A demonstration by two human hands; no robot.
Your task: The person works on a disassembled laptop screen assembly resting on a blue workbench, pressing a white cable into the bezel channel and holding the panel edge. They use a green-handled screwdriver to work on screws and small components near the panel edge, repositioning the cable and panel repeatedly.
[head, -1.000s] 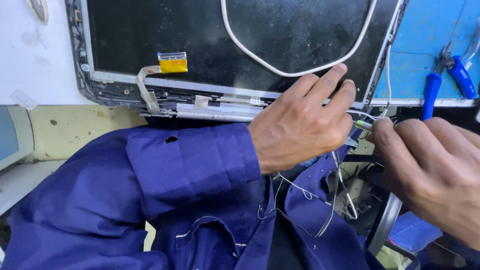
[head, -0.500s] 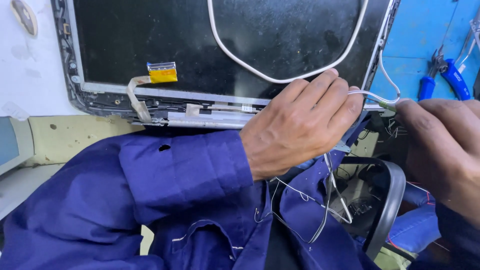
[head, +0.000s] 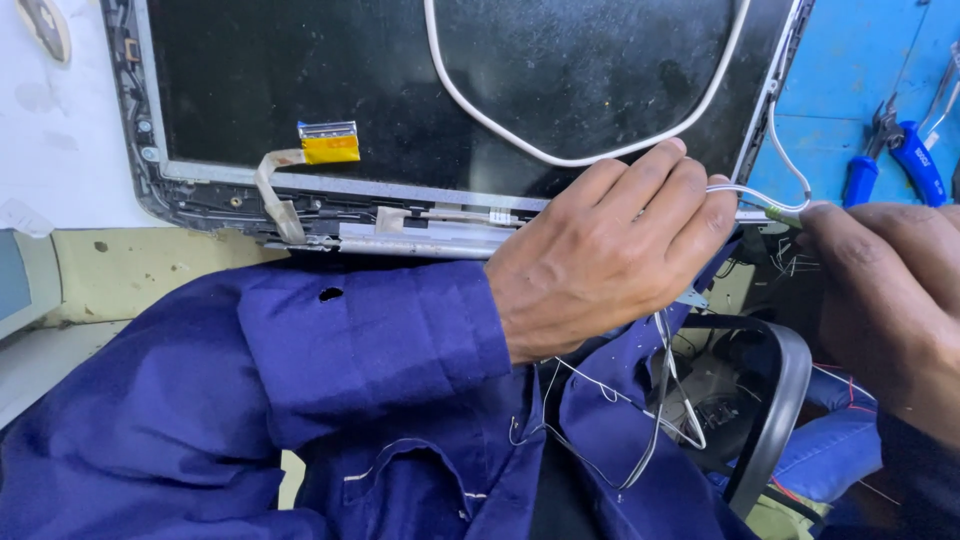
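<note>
A dark laptop screen panel [head: 330, 70] lies face up on the bench, its bottom bezel stripped and a flat ribbon cable with a yellow tab [head: 325, 145] exposed. My left hand [head: 610, 250], in a blue sleeve, rests on the panel's lower right corner and pinches a thin white wire [head: 740, 190]. My right hand [head: 890, 290] holds the same wire's green-sleeved end [head: 785, 213] just right of the corner. A thicker white cable [head: 560, 155] loops across the screen.
Blue-handled pliers [head: 900, 155] lie on the blue surface at the upper right. A black curved band [head: 780, 400] and loose thin wires [head: 660, 400] hang over my lap. A white surface sits at the upper left, a grey device edge [head: 15, 280] at the left.
The view has shifted, so the panel sits lower and farther left. My right hand has moved right and up, drawing the thin wire out from under my left fingers.
</note>
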